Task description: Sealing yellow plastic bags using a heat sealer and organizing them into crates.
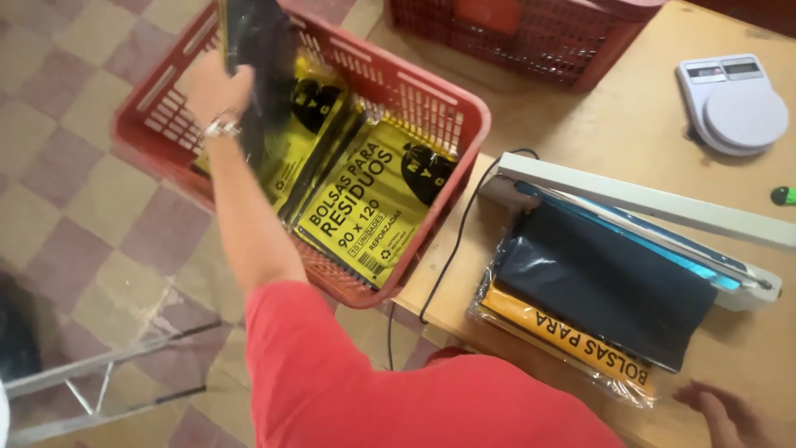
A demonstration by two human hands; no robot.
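Observation:
My left hand point(217, 85) reaches out over a red plastic crate point(431, 104) and grips a clear-wrapped pack of black bags point(261, 58), held upright above the crate. Inside the crate lie flat packs with yellow and black labels point(365, 203). My right hand point(734, 415) rests at the lower right on the wooden table point(630, 108), fingers spread, just beyond the corner of another pack point(601, 286) of black bags with a yellow label. That pack lies with one edge under the open arm of a white heat sealer point(655, 203).
A second red crate point(531, 33) stands on the table at the top. A white kitchen scale point(734, 104) sits at the top right, a small green object point(783, 196) beside it. The sealer's black cable point(452, 249) hangs off the table edge. A metal frame point(99, 373) stands on the checkered floor.

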